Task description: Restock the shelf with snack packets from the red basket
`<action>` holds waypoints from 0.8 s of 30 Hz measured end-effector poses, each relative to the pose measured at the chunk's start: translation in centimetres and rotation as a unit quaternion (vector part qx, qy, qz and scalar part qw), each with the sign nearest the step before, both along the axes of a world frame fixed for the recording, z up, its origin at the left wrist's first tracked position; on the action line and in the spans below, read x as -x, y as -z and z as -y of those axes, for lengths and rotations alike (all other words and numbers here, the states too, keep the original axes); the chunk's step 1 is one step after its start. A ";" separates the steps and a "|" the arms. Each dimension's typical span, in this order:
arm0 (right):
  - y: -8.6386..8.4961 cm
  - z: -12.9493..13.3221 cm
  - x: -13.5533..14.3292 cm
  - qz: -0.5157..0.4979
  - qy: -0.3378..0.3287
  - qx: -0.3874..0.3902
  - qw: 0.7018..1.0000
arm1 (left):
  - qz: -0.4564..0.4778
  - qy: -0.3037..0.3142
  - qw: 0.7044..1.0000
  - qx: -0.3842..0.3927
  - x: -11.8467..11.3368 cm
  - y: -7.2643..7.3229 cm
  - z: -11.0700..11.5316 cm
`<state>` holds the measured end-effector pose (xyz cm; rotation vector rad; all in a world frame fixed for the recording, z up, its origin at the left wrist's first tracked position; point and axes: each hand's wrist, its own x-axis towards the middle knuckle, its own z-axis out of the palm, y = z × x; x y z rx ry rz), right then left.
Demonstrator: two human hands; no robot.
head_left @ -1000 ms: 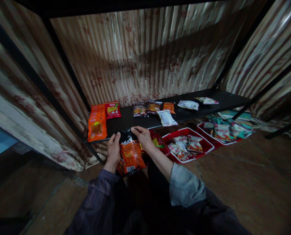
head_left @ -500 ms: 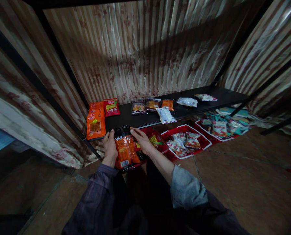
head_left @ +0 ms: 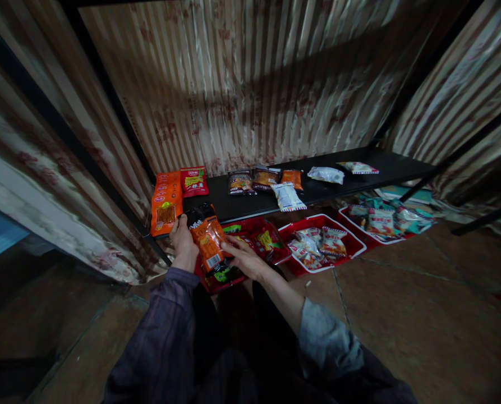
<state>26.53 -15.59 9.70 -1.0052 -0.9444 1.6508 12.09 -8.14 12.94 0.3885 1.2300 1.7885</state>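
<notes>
A striped curtain (head_left: 242,84) hangs behind everything, in dim light. In front of it runs a long black shelf (head_left: 246,205), low over the tiled floor (head_left: 401,314). Three red baskets stand along its front: the near basket (head_left: 229,287) with red and green packets, the middle basket (head_left: 353,242) with white-and-red ones, the far basket (head_left: 391,242) with teal ones.

At the shelf's left end lies a large orange packet (head_left: 166,205), a smaller red packet (head_left: 194,180) just beside it. The left hand (head_left: 185,244) and the right hand (head_left: 248,259) hold an orange-and-black packet (head_left: 209,241) tilted above the near basket, close to the shelf's front edge. The left fingers grasp its left side, thumb near the top. The right fingers lie at its lower right edge; whether they pinch or merely steady it, I cannot tell.

The film looks glossy, so if the left grasp loosened, the packet could slide down among those in the basket. The left thumb is near the large orange packet, and a sideways swing could push that one askew. A small white packet (head_left: 289,196) seems to reach past the shelf's edge; a brush from the right forearm could tip it off.
</notes>
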 end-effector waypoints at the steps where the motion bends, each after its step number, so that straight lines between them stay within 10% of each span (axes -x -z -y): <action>1: 0.0 0.0 0.0 -0.005 -0.003 -0.002 1.000 | 0.001 0.002 1.000 -0.003 0.0 -0.1 0.0; 9: 0.4 0.0 0.1 -0.043 0.012 -0.009 0.999 | 0.001 0.030 1.000 0.001 0.0 -1.2 0.2; 24: 0.6 -2.4 -0.5 -0.098 0.143 0.023 0.985 | -0.046 0.325 0.944 0.027 -0.7 0.9 4.3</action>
